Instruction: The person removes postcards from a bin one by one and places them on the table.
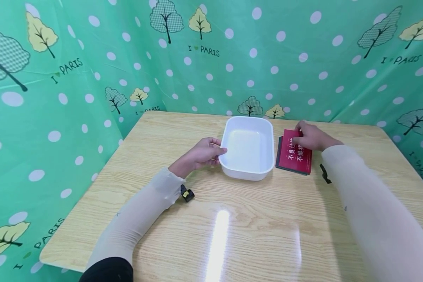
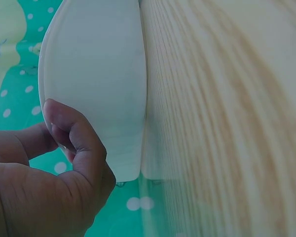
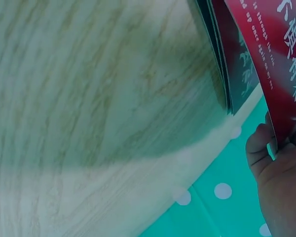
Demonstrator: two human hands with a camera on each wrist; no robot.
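Note:
A white rectangular plastic tub [image 1: 247, 174] stands on the wooden table. My left hand [image 1: 205, 152] grips its left rim, thumb over the edge and fingers against the outer wall [image 2: 96, 74]. To the right of the tub lies a small stack of thin booklets [image 1: 279, 156] with red and dark green covers. My right hand [image 1: 313, 137] pinches the far edge of the top red booklet [image 3: 259, 52], which bears white Chinese characters. In the right wrist view this booklet is tilted up off the stack [image 3: 231, 59], its corner between thumb and fingers.
A black clip-like object with a yellow mark [image 1: 187, 194] shows beside the left sleeve. A curved black strap [image 1: 325, 174] shows by the right sleeve. Behind the table [image 1: 261, 231] hangs a green dotted curtain [image 1: 229, 78], close to its far edge.

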